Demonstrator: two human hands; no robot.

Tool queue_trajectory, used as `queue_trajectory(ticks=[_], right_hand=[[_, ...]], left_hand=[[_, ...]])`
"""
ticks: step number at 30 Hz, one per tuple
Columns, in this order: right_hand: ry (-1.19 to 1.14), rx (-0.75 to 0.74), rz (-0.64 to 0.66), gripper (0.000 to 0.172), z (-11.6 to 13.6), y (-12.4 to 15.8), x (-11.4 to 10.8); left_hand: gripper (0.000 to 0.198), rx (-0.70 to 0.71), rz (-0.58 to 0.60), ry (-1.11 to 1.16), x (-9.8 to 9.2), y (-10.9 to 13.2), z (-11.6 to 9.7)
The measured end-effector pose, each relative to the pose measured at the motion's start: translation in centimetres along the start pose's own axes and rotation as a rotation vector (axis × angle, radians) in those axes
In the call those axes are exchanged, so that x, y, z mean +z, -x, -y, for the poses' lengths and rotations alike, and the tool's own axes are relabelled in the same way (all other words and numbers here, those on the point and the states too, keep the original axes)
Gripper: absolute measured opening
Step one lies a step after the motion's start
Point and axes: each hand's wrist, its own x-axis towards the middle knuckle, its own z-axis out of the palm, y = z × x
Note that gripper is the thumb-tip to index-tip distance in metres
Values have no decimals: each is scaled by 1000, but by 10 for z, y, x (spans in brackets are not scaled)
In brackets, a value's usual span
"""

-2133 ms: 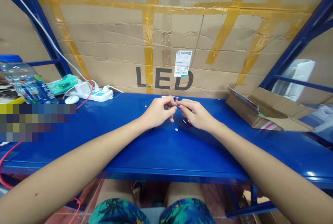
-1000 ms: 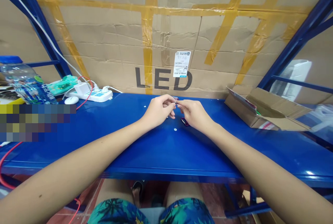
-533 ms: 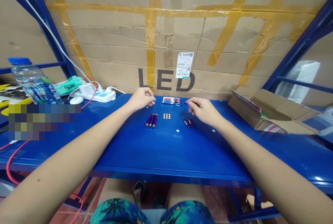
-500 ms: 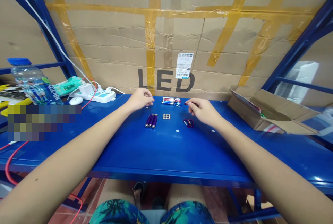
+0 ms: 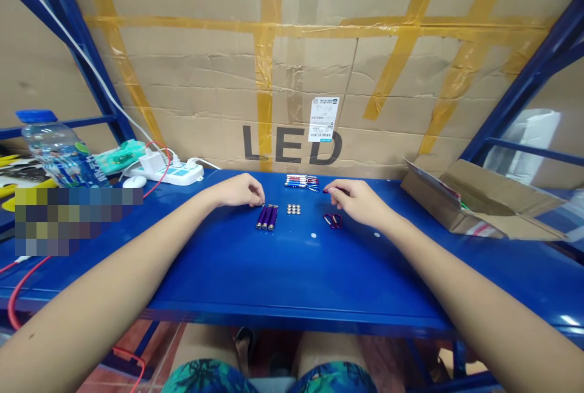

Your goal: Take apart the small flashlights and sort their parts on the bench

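Three purple metal penlights [image 5: 266, 218] lie side by side on the blue table. My left hand [image 5: 241, 191] has its fingertips pinched at the far end of the leftmost one. Held between the thumb and finger of my right hand [image 5: 358, 198] is a small reddish-purple carabiner [image 5: 326, 190], partly hidden by the fingers. Just below that hand, more carabiners of the same colour [image 5: 333, 221] rest on the table. Between my hands sits a block of several small round button cells [image 5: 293, 209]. Behind them is a row of blue, red and silver penlights [image 5: 301, 182] with clips attached.
An open cardboard box [image 5: 449, 216] stands at the right. On the left are a water bottle [image 5: 61, 149], a white power strip [image 5: 182, 174] with plugs, and a red cable [image 5: 18, 295]. A large taped carton [image 5: 205, 89] closes off the back.
My left hand has come down and nearer, from above the table to the far end of the purple penlights. The right hand stays in place with the carabiner. The view has tilted slightly.
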Motion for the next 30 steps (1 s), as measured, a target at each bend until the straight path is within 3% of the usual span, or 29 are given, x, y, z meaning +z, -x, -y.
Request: queue_trajectory(ticks=[11, 27, 30], right_hand=[[-16, 13, 14, 26, 0, 0, 0], [-10, 22, 16, 24, 2, 1, -1], [-12, 21, 9, 23, 2, 1, -1]], left_hand=[[20, 86, -54, 75, 7, 4, -6], [19, 29, -43, 67, 5, 6, -11], [17, 26, -91, 59, 5, 3, -8]])
